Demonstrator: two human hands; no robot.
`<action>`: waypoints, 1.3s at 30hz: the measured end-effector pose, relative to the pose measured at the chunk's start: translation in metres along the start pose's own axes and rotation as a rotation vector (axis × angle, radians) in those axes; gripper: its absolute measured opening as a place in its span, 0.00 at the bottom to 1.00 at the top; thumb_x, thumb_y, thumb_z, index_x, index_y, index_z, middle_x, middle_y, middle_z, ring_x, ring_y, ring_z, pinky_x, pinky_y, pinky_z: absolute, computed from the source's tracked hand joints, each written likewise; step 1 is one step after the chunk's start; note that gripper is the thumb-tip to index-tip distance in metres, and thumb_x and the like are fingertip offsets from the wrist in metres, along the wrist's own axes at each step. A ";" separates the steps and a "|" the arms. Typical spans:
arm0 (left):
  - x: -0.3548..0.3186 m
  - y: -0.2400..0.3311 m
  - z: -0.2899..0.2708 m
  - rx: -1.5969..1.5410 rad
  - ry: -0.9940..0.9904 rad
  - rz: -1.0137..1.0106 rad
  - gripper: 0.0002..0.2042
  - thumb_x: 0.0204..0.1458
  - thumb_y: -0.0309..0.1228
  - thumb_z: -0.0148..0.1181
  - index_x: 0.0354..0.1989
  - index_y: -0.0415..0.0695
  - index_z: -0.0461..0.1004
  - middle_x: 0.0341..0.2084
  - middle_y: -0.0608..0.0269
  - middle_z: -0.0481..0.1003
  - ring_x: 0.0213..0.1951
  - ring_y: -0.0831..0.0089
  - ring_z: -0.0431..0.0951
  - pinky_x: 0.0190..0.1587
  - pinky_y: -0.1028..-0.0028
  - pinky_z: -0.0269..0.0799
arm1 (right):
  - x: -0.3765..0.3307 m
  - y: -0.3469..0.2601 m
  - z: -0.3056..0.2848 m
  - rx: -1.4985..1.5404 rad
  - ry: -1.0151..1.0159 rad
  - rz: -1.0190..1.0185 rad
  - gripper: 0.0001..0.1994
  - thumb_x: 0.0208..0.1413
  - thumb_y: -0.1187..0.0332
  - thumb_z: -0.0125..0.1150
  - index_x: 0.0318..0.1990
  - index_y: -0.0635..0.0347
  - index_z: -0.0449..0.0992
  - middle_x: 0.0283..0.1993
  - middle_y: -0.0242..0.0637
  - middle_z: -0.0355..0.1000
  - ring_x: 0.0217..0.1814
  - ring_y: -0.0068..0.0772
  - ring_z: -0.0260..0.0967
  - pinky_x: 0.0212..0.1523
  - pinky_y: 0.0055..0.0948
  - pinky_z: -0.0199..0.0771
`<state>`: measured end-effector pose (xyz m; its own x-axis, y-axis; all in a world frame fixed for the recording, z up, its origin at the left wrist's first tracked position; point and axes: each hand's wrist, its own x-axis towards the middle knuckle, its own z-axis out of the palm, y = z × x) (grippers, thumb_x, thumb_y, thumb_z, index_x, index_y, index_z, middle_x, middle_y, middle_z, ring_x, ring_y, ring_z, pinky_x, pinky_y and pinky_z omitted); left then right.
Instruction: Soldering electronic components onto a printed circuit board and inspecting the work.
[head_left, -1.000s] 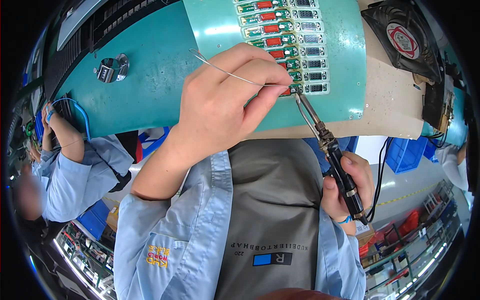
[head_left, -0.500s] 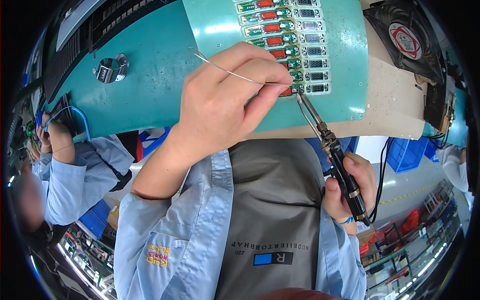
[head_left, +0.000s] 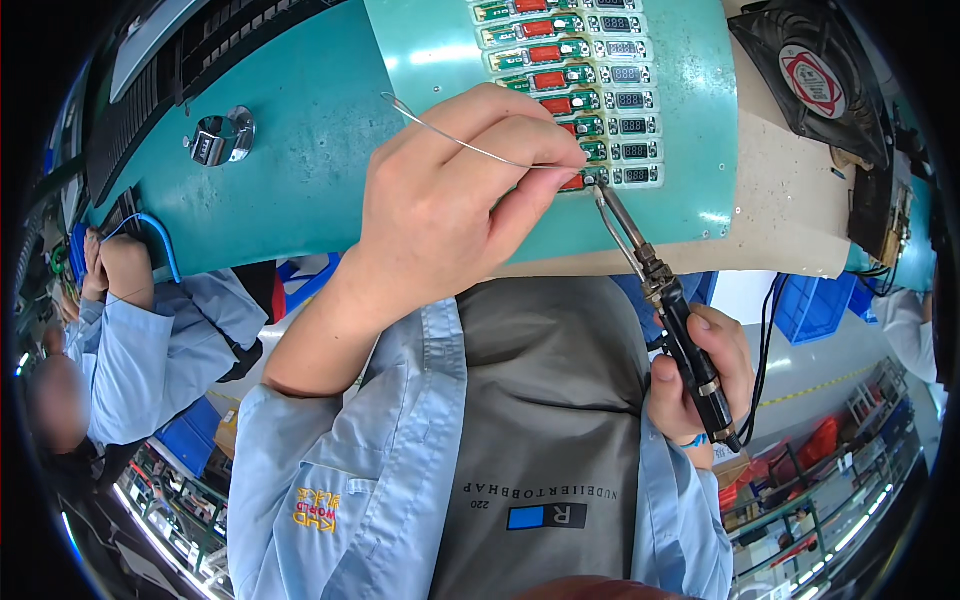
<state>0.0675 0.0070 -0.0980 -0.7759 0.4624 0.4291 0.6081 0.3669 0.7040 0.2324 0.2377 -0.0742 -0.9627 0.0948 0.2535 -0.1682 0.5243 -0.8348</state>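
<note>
My left hand (head_left: 455,195) pinches a thin solder wire (head_left: 440,135) and feeds its end to the lowest row of a green panel of small circuit boards (head_left: 575,60) with red parts and little black displays. My right hand (head_left: 700,375) grips the black handle of a soldering iron (head_left: 660,290). The iron's metal tip touches the same lowest board, right beside the wire's end. The panel lies on a teal mat (head_left: 300,150) on the bench.
A black fan (head_left: 810,80) stands at the bench's right end on a beige sheet (head_left: 790,210). A small metal fitting (head_left: 220,138) sits on the mat at left. Another person in a blue sleeve (head_left: 150,340) works at far left. Blue bins (head_left: 810,305) lie lower right.
My hands, the wire and the iron stay at the same board. The person at the left has shifted their hands slightly.
</note>
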 end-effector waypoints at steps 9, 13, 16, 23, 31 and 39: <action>-0.003 0.001 -0.007 0.012 0.024 0.046 0.08 0.46 0.16 0.70 0.35 0.38 0.83 0.36 0.59 0.81 0.29 0.74 0.75 0.30 0.79 0.73 | -0.017 0.013 -0.007 0.029 0.055 -0.061 0.22 0.60 0.58 0.71 0.56 0.63 0.75 0.44 0.50 0.77 0.35 0.41 0.79 0.37 0.30 0.78; -0.006 0.004 -0.013 0.011 0.099 -0.106 0.10 0.45 0.17 0.69 0.35 0.43 0.83 0.35 0.64 0.81 0.30 0.74 0.77 0.31 0.77 0.70 | -0.024 0.020 -0.009 0.061 0.109 -0.093 0.25 0.66 0.51 0.66 0.59 0.61 0.72 0.46 0.50 0.74 0.34 0.41 0.79 0.36 0.31 0.77; -0.007 -0.004 -0.013 -0.039 0.176 -0.129 0.08 0.46 0.16 0.69 0.35 0.41 0.83 0.36 0.63 0.81 0.27 0.77 0.73 0.28 0.79 0.67 | -0.025 0.024 -0.005 0.130 0.213 -0.094 0.25 0.67 0.50 0.65 0.60 0.61 0.72 0.46 0.51 0.73 0.34 0.41 0.79 0.35 0.31 0.77; -0.021 -0.027 -0.015 -0.217 0.341 -0.108 0.06 0.51 0.17 0.68 0.37 0.38 0.80 0.34 0.61 0.79 0.23 0.81 0.67 0.26 0.83 0.62 | -0.020 0.045 0.003 0.291 0.410 -0.109 0.26 0.68 0.51 0.64 0.63 0.60 0.71 0.48 0.51 0.73 0.32 0.39 0.78 0.33 0.29 0.77; -0.023 -0.032 -0.012 -0.303 0.381 -0.258 0.07 0.55 0.18 0.66 0.41 0.38 0.77 0.35 0.61 0.76 0.26 0.80 0.68 0.29 0.82 0.64 | 0.007 0.070 0.002 0.337 0.358 -0.134 0.27 0.70 0.45 0.58 0.63 0.55 0.70 0.50 0.49 0.72 0.35 0.39 0.76 0.40 0.34 0.77; -0.019 -0.027 -0.013 -0.293 0.368 -0.355 0.06 0.56 0.18 0.64 0.40 0.38 0.76 0.35 0.60 0.76 0.29 0.79 0.69 0.32 0.81 0.66 | 0.038 0.092 -0.002 0.343 0.333 -0.180 0.26 0.72 0.45 0.55 0.65 0.53 0.68 0.54 0.50 0.71 0.37 0.35 0.73 0.42 0.34 0.75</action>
<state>0.0641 -0.0222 -0.1177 -0.9628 0.0221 0.2695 0.2688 0.1852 0.9452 0.1807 0.2913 -0.1401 -0.8016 0.3223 0.5036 -0.4391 0.2543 -0.8617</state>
